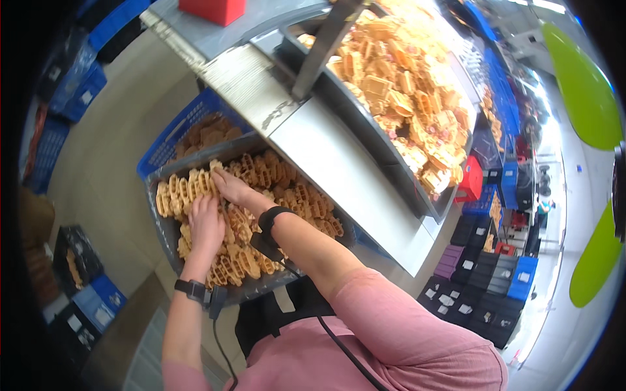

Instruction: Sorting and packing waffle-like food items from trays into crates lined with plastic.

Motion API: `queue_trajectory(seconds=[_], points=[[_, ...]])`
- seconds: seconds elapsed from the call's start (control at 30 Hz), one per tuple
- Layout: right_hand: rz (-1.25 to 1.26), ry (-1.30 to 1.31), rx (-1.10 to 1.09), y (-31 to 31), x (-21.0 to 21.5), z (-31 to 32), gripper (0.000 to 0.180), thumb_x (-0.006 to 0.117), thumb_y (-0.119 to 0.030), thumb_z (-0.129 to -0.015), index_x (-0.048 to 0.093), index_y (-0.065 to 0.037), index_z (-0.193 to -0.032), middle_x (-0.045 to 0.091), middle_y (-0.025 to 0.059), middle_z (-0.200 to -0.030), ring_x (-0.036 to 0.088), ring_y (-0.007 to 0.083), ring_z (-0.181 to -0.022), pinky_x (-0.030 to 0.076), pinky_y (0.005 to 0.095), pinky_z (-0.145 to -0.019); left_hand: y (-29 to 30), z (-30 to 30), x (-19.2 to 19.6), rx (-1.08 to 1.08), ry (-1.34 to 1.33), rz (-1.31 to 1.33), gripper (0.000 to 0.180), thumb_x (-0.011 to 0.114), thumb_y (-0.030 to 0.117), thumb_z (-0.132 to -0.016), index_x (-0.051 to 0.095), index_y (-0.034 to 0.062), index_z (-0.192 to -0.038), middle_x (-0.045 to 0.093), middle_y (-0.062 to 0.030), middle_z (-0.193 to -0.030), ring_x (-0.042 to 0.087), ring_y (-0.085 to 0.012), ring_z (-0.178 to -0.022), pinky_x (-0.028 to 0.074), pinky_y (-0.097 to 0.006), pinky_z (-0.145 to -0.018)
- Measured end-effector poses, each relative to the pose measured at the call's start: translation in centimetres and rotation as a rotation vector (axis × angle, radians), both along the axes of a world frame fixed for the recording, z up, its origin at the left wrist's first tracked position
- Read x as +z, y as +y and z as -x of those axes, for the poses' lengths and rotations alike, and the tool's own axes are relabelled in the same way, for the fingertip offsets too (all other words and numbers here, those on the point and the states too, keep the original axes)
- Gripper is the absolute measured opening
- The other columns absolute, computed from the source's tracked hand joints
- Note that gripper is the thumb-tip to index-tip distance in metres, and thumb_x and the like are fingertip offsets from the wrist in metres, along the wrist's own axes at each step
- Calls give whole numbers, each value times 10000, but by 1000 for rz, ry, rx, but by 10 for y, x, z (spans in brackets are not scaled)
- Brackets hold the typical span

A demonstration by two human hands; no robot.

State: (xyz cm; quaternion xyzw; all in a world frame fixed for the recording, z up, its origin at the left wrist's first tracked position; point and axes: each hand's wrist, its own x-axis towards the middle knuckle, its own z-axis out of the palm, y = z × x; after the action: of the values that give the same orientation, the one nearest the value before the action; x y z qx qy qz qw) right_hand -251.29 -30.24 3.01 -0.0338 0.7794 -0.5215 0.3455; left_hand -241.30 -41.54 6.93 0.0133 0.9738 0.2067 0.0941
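Observation:
A dark grey bin (168, 242) with a lining in it holds several rows of tan, waffle-like moulded pieces (238, 260) standing on edge. Along its far left side runs one more row of tan pieces (186, 189). My left hand (207, 225) grips that row from the near side, fingers bent against it. At the row's right end my right hand (233, 189) is closed on the last pieces, thumb and fingers partly hidden. Both wrists wear black bands with small devices and cables.
Right of the bin, a table (365, 189) bears a large dark tray (375, 146) heaped with loose tan pieces, with a metal post (319, 58) beside it. A blue basket (156, 153) of pieces sits behind the bin. A red box (212, 9) stands on the far tabletop; stacked crates (479, 274) line the right.

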Motion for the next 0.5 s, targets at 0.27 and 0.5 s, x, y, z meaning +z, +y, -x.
queue_trajectory(seconds=[0.27,0.5], points=[[6,26,-76,20,23,14,589,350,-430,-951,406,8,-1341,416,205,-1379,371,339,-1295,276,337,-1081,18,40,-60,-365,66,304,301,477,137,-834,590,75,-1106,546,-97,-1195,416,-258,-1210,307,-413,-1021],[168,361,11,154,238,6,349,545,-286,-895,602,-25,-1120,655,144,-1015,594,281,-1024,436,346,-922,-20,43,-69,-548,122,329,567,665,225,-719,526,43,-1237,439,-172,-1353,365,-332,-1267,269,-441,-1054]])
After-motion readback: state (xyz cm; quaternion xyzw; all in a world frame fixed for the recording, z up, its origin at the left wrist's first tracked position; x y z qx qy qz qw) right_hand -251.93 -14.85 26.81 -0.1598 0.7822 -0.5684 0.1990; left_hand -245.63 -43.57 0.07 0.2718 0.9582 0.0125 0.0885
